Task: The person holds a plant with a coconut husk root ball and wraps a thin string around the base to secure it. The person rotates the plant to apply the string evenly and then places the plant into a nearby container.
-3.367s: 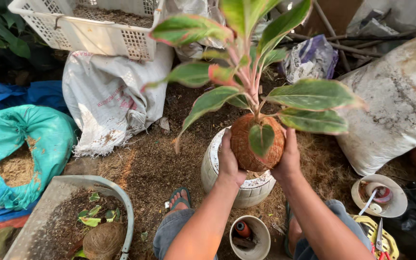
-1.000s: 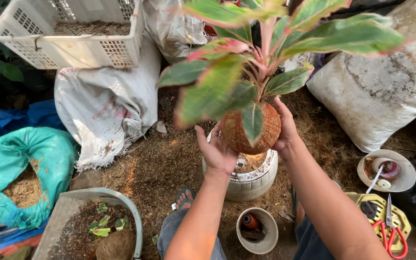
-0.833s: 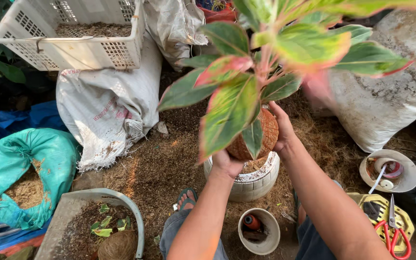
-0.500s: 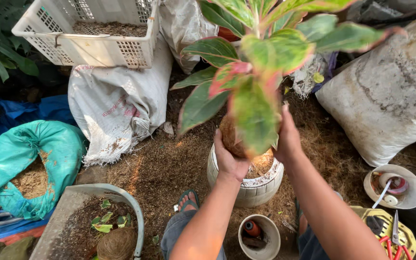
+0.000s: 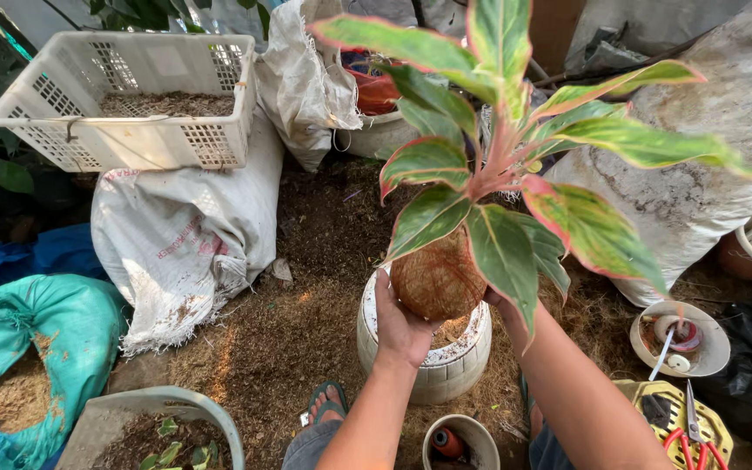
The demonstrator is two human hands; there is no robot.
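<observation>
Round brown fibre-wrapped root ball (image 5: pixel 437 280) carries plant with broad green leaves edged pink (image 5: pixel 480 165), pink stems rising upright from top. Ball held just above white round pot (image 5: pixel 433 370). Left hand (image 5: pixel 400 324) cups ball's left underside, fingers curled on fibre. Right hand (image 5: pixel 500 305) mostly hidden behind leaf, at ball's right side; grip there cannot be told. White mesh crate (image 5: pixel 132 100) well left of pot, atop white sack (image 5: pixel 189 235).
</observation>
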